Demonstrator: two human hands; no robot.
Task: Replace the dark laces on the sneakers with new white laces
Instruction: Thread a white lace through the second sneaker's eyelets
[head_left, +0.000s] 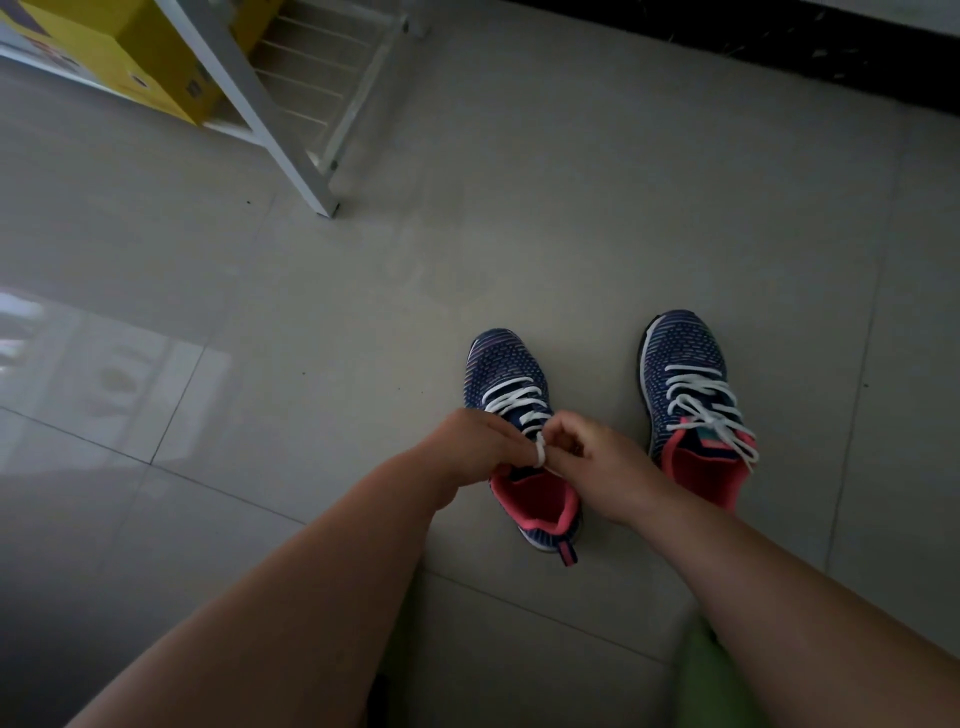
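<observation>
White lace (540, 453) on the left sneaker (519, 426): you're pinching it right at the top eyelets, between both hands. Looks like a small loop stands up between your fingertips, but it's dim and tiny, so can't tell if that's a knot half-formed or just a fold.

Left hand (470, 441) sits at 9 o'clock of the loop, fingers curled in and holding lace. Right hand (597, 457) at 3 o'clock, also curled on the lace, thumb side toward the loop. Both equally near; neither has the reach advantage.

Sneaker long axis runs toe at 12, heel at 6, straight away from you. Lace ends therefore pull sideways, 9 and 3, across that axis. That's the relation the tie turns on.

Lower crossings on this shoe are threaded white; the top rows are hidden under your knuckles, as are both lace ends.

Right sneaker (691, 395) sits at 3 o'clock, well apart, same heading, white lace in and ends lying loose over the collar. Judged: it's laced, knot unclear.

No dark laces in view. Both shoes on the tiled floor (311, 322). White rack (291, 119) with a yellow box (130, 52) at 11 o'clock, far.
</observation>
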